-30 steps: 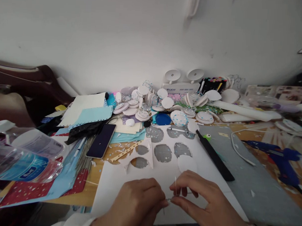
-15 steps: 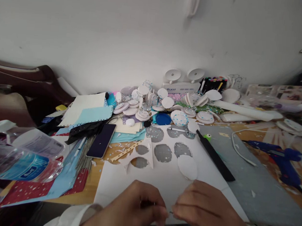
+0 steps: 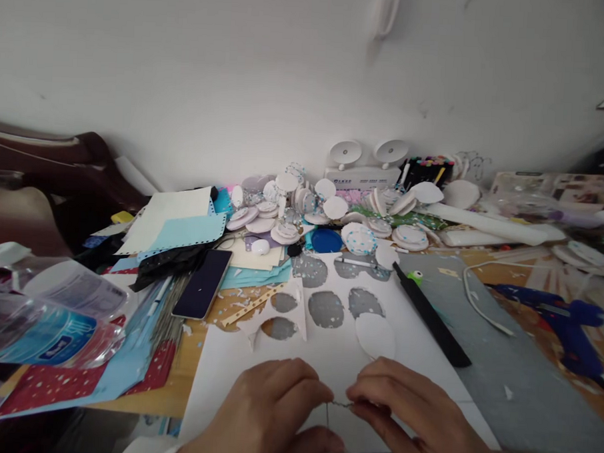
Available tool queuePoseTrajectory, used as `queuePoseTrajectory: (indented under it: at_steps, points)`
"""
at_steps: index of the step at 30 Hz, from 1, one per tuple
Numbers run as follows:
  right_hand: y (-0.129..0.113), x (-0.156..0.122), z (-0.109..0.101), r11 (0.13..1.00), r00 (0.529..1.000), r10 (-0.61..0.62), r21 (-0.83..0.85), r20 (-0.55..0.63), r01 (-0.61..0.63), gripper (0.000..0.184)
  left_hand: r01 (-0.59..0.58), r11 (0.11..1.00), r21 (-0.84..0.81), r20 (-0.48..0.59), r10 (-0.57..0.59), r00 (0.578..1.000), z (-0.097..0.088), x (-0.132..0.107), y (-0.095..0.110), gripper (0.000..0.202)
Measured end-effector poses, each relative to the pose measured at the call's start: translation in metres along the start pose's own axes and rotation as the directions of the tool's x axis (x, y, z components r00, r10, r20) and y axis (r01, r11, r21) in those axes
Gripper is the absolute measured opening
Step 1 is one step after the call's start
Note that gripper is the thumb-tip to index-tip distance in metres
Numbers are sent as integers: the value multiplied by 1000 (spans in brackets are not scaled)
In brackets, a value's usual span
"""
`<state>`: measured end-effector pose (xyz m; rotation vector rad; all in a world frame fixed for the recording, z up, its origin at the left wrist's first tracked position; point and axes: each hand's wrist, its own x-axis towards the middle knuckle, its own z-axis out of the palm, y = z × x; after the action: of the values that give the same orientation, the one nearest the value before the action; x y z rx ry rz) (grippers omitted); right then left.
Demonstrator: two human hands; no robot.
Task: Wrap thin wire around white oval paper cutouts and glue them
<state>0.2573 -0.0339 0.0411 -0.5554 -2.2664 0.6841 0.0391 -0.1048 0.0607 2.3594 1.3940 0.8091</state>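
Note:
A thin twisted wire [image 3: 341,404] spans the small gap between my hands, above a large white paper sheet [image 3: 225,370]. My left hand [image 3: 274,412] pinches one end, where a straight strand hangs down by the thumb. On the other end, the fingers of my right hand [image 3: 409,411] are closed in a pinch. Just beyond my right hand lies a white paper disc [image 3: 376,334]. Farther up the sheet is a white paper offcut [image 3: 301,313] with several round holes cut through it.
Left are clear bottles [image 3: 51,336], a bundle of wires [image 3: 171,301] and a phone [image 3: 202,283]. Stacked white discs [image 3: 284,232] line the wall. To the right lie a long black object [image 3: 431,315], a grey mat [image 3: 520,369] and a blue glue gun [image 3: 558,318].
Both hands have risen slightly on the sheet. The twisted wire between them now shows clearly; before, the fingers were lower and mostly hid it.

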Motion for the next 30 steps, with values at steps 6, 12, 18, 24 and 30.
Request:
queuePoseTrajectory:
  at_steps: [6,12,18,24,30]
  points:
    - [-4,-6,0,742,884,-437,-488,168,460,44,388,864,-320,221,-330,918,2,6,-4,29]
    - [4,-6,-5,996,989,17,-91,146,-4,27,110,971,-213,-15,-116,993,4,8,-8,22]
    - [7,-3,-7,921,804,367,-60,468,-386,14,-88,996,8,-75,88,993,13,4,-8,24]
    - [12,-7,4,894,963,-196,-369,186,254,20,452,796,-403,209,-401,892,13,10,-9,32]
    - [11,-6,2,775,924,-378,-529,52,347,31,674,481,-561,463,-493,737,4,21,-9,33]
